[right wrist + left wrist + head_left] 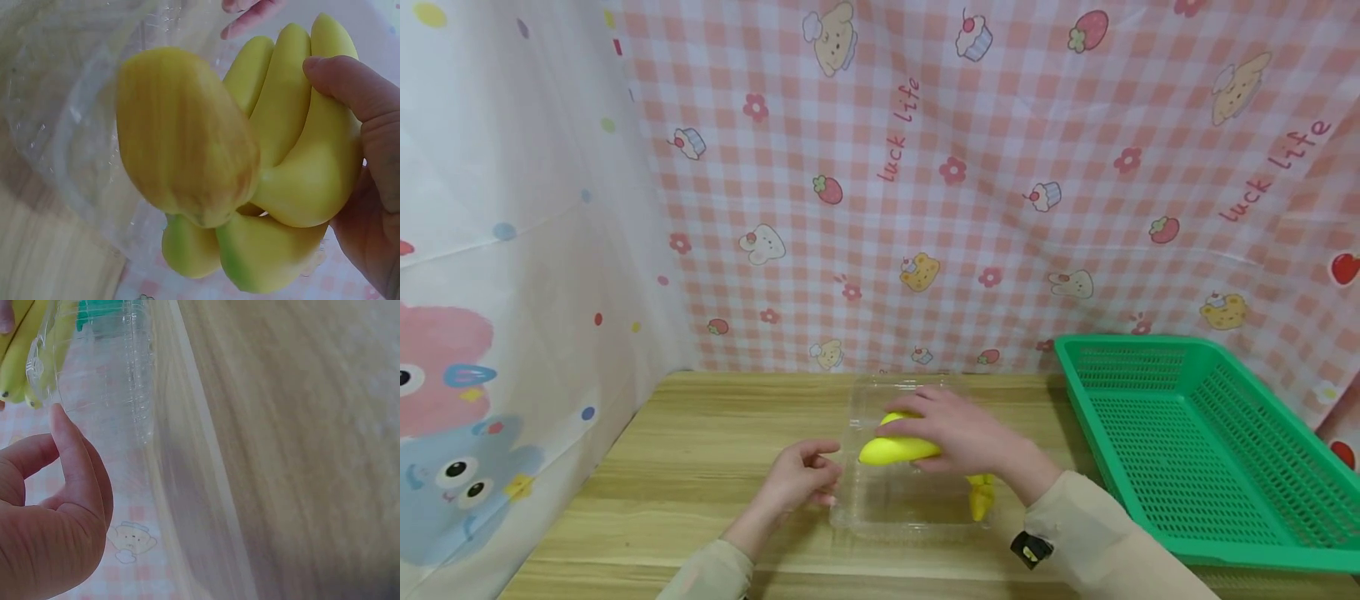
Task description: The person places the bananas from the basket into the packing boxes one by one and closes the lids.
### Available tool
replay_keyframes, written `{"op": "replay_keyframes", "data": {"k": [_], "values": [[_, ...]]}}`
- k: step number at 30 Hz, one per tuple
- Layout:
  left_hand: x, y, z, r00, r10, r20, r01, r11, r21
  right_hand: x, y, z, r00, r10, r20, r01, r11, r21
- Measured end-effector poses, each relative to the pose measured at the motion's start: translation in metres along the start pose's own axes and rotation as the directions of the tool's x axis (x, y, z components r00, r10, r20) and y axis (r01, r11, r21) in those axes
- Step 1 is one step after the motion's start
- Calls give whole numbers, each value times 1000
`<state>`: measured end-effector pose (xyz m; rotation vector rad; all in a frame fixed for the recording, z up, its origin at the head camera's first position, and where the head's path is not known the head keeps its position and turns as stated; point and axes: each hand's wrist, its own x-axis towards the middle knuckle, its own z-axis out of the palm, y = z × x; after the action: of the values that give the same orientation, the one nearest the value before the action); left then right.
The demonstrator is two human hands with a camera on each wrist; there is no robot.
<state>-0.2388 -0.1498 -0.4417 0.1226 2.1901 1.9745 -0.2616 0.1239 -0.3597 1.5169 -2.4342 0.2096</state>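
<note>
My right hand [951,433] grips a bunch of yellow bananas [898,450] from above, over a clear plastic box [910,508]. In the right wrist view, the thumb lies along one banana [331,119] and the thick, brown-streaked stem end [187,137] faces the camera. That end shows below the wrist in the head view. My left hand [801,477] is beside the box's left side with its fingers loosely bent. From the left wrist, one fingertip is right at the clear plastic wall, and that hand [62,506] holds nothing.
A green perforated basket [1213,546] stands at the right of the wooden table [700,467]. Behind hangs a pink checked cloth [865,225] with cartoon prints, and a white printed cloth [550,275] hangs at the left. A black device [1032,550] is at the right sleeve.
</note>
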Motion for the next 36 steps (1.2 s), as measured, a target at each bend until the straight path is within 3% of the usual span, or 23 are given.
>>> {"op": "replay_keyframes", "data": {"k": [11, 19, 30, 36], "values": [[-1, 0, -1, 1000, 2, 15, -2, 1000, 14, 7, 1, 24, 996, 58, 61, -61, 997, 55], [-1, 1, -1, 1000, 5, 18, -5, 1000, 14, 8, 1, 40, 995, 40, 87, -44, 998, 39], [-1, 3, 0, 1000, -7, 5, 7, 1000, 7, 9, -5, 49, 982, 44, 184, -48, 999, 17], [-2, 2, 0, 1000, -7, 5, 7, 1000, 7, 10, -9, 51, 982, 38, 187, -43, 999, 19]]}}
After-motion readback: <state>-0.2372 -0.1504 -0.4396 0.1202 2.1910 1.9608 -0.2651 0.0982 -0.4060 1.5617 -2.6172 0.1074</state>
